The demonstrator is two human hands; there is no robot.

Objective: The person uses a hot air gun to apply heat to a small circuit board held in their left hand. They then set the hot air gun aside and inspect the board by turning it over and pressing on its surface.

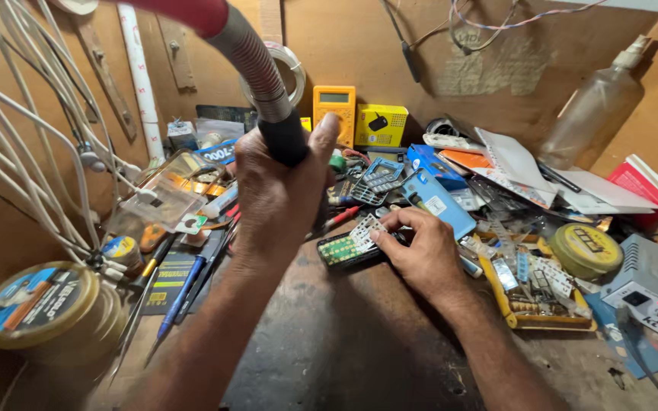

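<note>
The left hand (276, 194) is raised off the bench with its back to us, fingers wrapped tight round the black grip of a ribbed grey flexible hose (257, 72); the hose runs up and leftward from the fist to a red collar at the top edge; the right hand (420, 251) lies low, fingers curled and pressing on a small opened phone with a bare green circuit board (346, 250); the phone rests on the dark worn workbench (344, 342), long axis left to right, just below the clutter; behind stand a yellow multimeter (334, 110) and a yellow square box (381, 124); at far left sits a round tin with a blue label (36, 304); at right a flat yellow-green round tin (586, 249).
</note>
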